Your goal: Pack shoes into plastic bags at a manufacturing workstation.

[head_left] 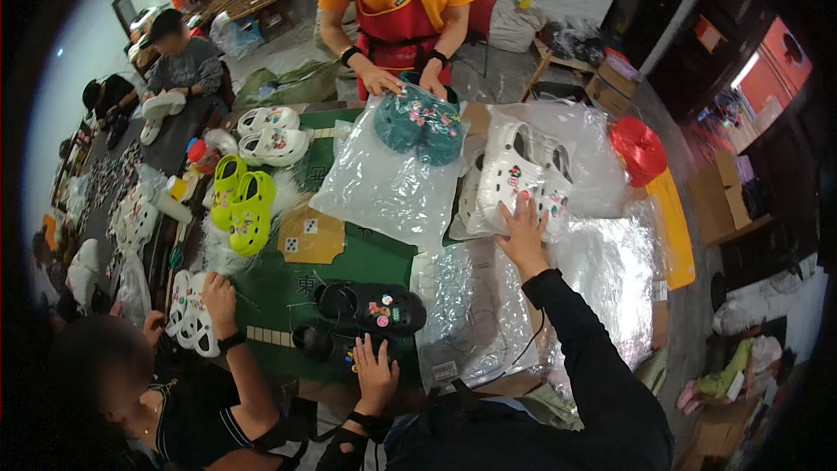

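My left hand (376,375) lies with its fingers stretched over the nearer black clog (318,346), close to the front edge of the green table (288,296). Its mate, another black clog (384,307) with colourful charms, lies just beyond. My right hand (525,240) rests with spread fingers on the toe of white clogs (516,176) with charms, wrapped in clear plastic. Between my arms a clear plastic bag (475,314) lies flat. Across the table a person in a red apron handles teal clogs (418,126) on a clear bag (375,192).
Lime-green clogs (248,214) and white clogs (273,138) stand on the left. At near left, another person's hand (220,301) touches white clogs (190,318). A red roll of plastic twine (637,151) and silvery plastic sheets (606,283) lie on the right. Two people sit far left.
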The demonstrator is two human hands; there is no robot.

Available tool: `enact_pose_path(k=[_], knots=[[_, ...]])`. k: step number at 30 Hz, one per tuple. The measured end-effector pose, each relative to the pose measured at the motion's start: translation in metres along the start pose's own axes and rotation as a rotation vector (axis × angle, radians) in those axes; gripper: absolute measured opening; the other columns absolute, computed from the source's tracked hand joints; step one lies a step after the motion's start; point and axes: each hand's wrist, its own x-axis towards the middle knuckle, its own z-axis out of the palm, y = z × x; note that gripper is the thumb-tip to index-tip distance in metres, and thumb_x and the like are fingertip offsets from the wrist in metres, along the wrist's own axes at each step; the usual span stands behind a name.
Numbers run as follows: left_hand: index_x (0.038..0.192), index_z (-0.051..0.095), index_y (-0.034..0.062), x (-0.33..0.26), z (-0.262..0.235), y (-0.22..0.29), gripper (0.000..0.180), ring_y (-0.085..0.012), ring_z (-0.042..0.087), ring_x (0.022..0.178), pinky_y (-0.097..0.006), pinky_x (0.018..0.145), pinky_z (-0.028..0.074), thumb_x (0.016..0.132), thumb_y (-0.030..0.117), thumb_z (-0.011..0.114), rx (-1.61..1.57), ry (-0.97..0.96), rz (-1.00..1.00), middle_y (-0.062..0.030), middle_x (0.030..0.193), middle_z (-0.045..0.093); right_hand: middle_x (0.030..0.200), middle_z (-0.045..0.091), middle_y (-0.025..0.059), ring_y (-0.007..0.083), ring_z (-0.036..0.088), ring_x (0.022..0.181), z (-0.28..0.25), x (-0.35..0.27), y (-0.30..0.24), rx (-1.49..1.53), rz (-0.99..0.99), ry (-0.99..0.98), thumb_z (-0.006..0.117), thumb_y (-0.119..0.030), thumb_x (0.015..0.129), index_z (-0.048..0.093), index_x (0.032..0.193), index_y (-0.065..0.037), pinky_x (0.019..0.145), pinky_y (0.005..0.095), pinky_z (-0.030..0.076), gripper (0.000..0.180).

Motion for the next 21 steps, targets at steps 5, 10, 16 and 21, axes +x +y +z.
enact_pose_path(k=[5,10,16,21], knots=[[0.117,0.050,0.0027,-0.006,-0.009,0.004,0.049,-0.0470,0.027,0.123,-0.055,0.101,0.022,0.071,0.014,0.061,0.038,0.008,0.042,-0.0278,0.132,0.031,0.142,0.017,0.0159,0.0373,0.009,0.133,0.011,-0.002,-0.014,0.061,0.018,0.086,0.072,-0.033,0.065,0.039,0.130,-0.017,0.100,0.0638,0.005,0.075],[0.118,0.050,0.0060,-0.017,-0.008,-0.006,0.050,-0.0451,0.028,0.123,-0.054,0.101,0.023,0.069,0.013,0.062,0.039,0.014,0.010,-0.0260,0.131,0.033,0.141,0.020,0.0167,0.0364,0.014,0.132,0.011,-0.002,-0.031,0.041,0.041,0.193,0.069,-0.031,0.067,0.034,0.131,-0.011,0.100,0.0628,0.010,0.075],[0.119,0.049,0.0081,-0.019,-0.001,-0.017,0.052,-0.0436,0.030,0.123,-0.054,0.100,0.024,0.069,0.014,0.063,0.049,-0.025,0.057,-0.0255,0.131,0.034,0.138,0.029,0.0189,0.0377,0.027,0.126,0.029,0.028,-0.072,0.065,-0.480,0.086,0.061,-0.022,0.071,0.051,0.115,-0.005,0.101,0.0540,0.020,0.049],[0.122,0.048,0.0100,-0.014,-0.005,-0.015,0.054,-0.0417,0.031,0.123,-0.052,0.100,0.025,0.070,0.016,0.062,0.096,-0.057,0.101,-0.0242,0.131,0.035,0.137,0.031,0.0173,0.0380,0.037,0.119,0.068,0.083,-0.094,-0.132,-0.352,0.025,0.053,-0.015,0.075,0.065,0.081,-0.004,0.090,0.0518,0.034,0.018]])
